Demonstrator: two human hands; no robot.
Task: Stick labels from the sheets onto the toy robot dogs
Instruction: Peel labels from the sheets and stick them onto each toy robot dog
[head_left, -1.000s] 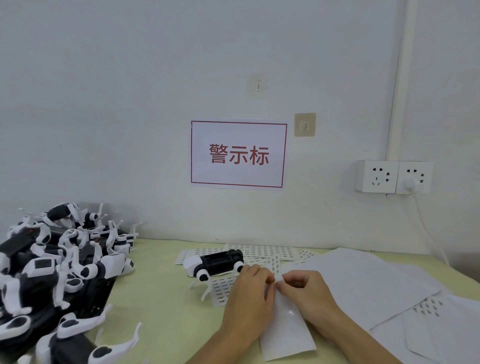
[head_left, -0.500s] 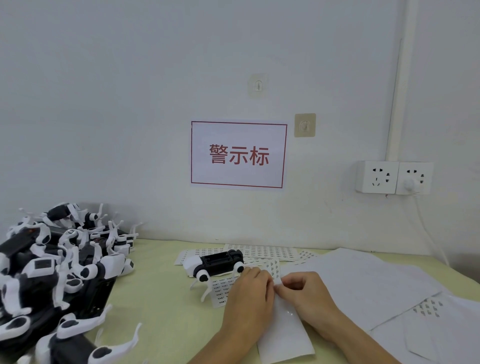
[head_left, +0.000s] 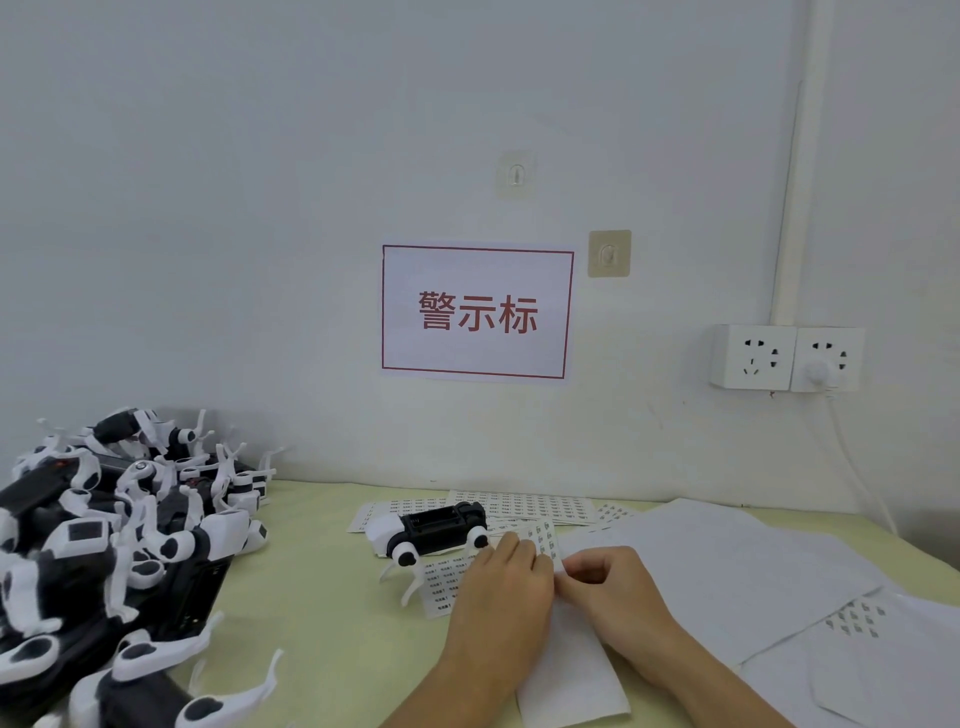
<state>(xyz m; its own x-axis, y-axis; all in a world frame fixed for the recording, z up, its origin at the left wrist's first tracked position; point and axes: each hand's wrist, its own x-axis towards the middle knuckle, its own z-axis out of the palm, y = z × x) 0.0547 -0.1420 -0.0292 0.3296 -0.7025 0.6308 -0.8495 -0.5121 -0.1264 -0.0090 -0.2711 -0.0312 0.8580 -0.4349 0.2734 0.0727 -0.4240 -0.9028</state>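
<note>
A pale grey-white wall (head_left: 260, 208) fills the upper frame. At centre hangs a red-bordered sign (head_left: 477, 312); two adhesive hooks (head_left: 609, 253) sit above it; a double socket (head_left: 787, 357) and vertical conduit (head_left: 795, 182) occupy the right. A light-green counter (head_left: 322, 597) spans the bottom.

A pale green table (head_left: 322, 597) carries heaped toy robot dogs (head_left: 119, 530), label sheets (head_left: 519, 506), and white paper (head_left: 727, 566).

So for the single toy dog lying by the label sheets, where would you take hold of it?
Probably by the black body block of the toy dog, pinched across its long sides from above. It lies on its side with thin white legs splayed toward the viewer; these look flimsy. The left hand is nearest, though both hands are busy with the label strip.
</note>
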